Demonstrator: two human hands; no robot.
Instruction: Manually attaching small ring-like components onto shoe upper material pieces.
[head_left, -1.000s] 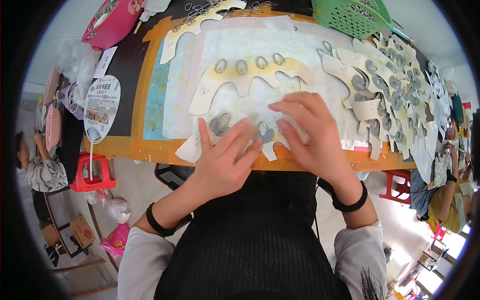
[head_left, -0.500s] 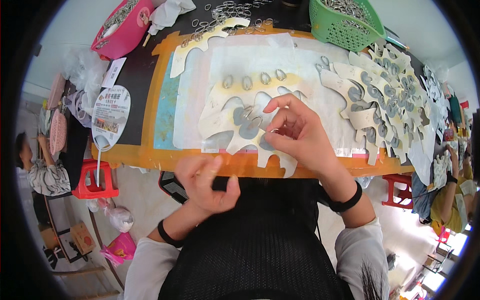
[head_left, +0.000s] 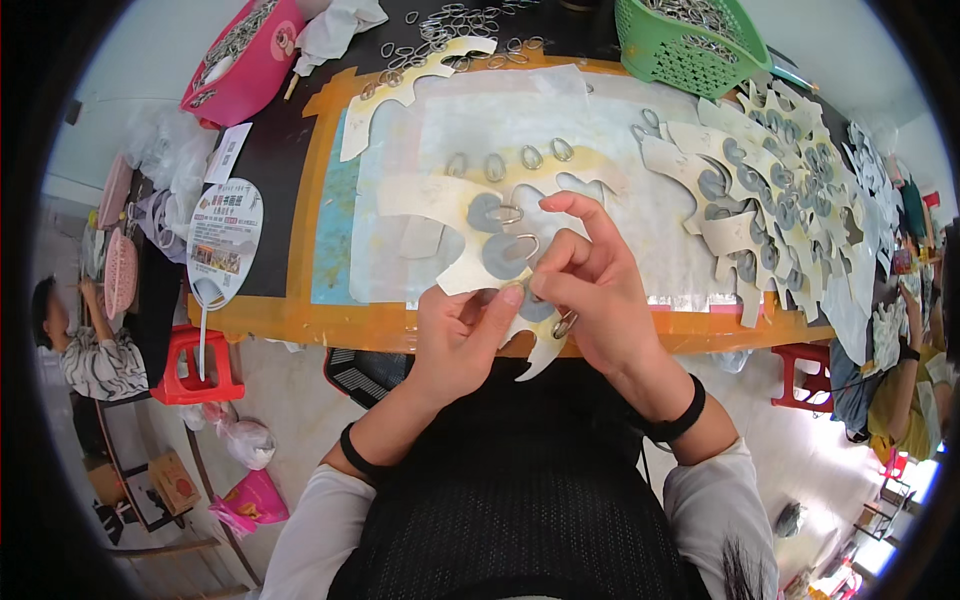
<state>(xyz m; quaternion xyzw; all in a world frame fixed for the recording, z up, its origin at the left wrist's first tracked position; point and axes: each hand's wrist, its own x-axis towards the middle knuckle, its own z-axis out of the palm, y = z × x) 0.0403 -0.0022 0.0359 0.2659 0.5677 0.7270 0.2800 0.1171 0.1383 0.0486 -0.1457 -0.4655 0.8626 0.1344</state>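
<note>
A cream cut-out piece [head_left: 462, 262] with scalloped edges slants over the near side of the work sheet. Round grey patches [head_left: 505, 257] sit along it, with metal rings [head_left: 527, 243] looped at them. My left hand [head_left: 458, 338] is closed, its thumb and fingers pinching the piece's near edge. Against it, my right hand [head_left: 600, 285] presses thumb and fingertip at a lower grey patch, the index finger raised. Another ring [head_left: 564, 324] shows below the right hand's fingers. Beyond my hands, loose oval rings [head_left: 532, 157] lie in a row on a yellowed strip.
Many finished-looking cream pieces [head_left: 735, 235] overlap at the right. A green basket [head_left: 690, 55] and a pink basket [head_left: 240, 70] of rings stand at the back, with scattered rings [head_left: 445, 25] between. A white fan [head_left: 225, 235] lies left. Other people sit at both sides.
My left hand has come up from the table's edge and taken hold of the cream piece. The piece has turned and shifted toward me; my right hand has moved slightly right and down.
</note>
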